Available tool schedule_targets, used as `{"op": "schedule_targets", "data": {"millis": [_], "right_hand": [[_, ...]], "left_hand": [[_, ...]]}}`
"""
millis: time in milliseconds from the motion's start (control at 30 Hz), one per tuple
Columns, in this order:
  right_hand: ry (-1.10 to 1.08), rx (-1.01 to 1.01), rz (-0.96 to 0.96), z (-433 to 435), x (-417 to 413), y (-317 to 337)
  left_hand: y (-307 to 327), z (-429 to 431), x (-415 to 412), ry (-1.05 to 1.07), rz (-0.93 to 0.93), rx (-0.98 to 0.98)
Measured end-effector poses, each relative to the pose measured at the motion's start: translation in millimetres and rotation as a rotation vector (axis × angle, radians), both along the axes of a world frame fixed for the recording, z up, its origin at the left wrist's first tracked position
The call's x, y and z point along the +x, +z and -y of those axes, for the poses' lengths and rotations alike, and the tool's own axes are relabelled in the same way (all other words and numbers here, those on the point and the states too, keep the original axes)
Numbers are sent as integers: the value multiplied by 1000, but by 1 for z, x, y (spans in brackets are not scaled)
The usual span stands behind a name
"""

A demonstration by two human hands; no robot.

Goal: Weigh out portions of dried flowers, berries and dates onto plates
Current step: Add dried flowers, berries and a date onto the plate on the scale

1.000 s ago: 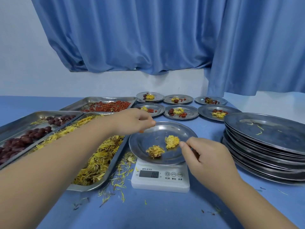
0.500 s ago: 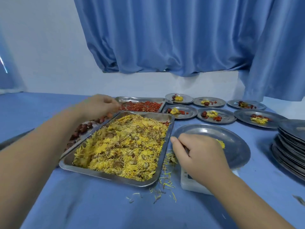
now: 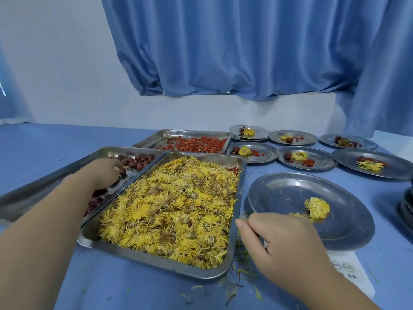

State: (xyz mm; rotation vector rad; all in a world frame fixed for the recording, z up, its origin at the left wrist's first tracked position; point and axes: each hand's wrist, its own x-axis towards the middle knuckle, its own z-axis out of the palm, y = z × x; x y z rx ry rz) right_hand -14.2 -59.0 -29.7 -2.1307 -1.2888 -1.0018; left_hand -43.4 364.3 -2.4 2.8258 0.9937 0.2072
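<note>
Head view: flower tray (image 3: 91, 232), long axis near-to-far

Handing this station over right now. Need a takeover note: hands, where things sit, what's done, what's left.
Left hand: in the long steel tray of dark red dates, fingertips at a date; grip unclear.
Right hand: fingers curled, by the near rim of the round steel plate on the white scale; what it holds is hidden.
Done: six filled steel plates at the back; yellow dried flowers on the scale plate.
Left: dates and red berries for this plate.
</note>
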Motion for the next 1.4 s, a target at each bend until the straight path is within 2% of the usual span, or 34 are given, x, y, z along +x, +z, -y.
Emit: {"op": "schedule_targets", "data": {"millis": [300,600,933,1100,1167,1267,1400], "right_hand": [[-19,-1,5,-1,4,-1],[-44,-20,-13,-3,4,0],[-43,17,-69,2,3,3],[-40,14,-80,3,4,3],[-36,26,-101,5,4,4],[-15,59,-161,6,5,3],[47,253,-380,11,8,4]], "left_hand": [[-20,-20,18,14,-275,48],[-17,-24,14,-53,-192,132],[-12,-25,3,-100,-119,57],[-2,-18,-1,-97,43,43],[2,-9,-3,-89,191,-53],[12,20,-1,-122,422,-313],[28,81,9,-283,502,-519]]}}
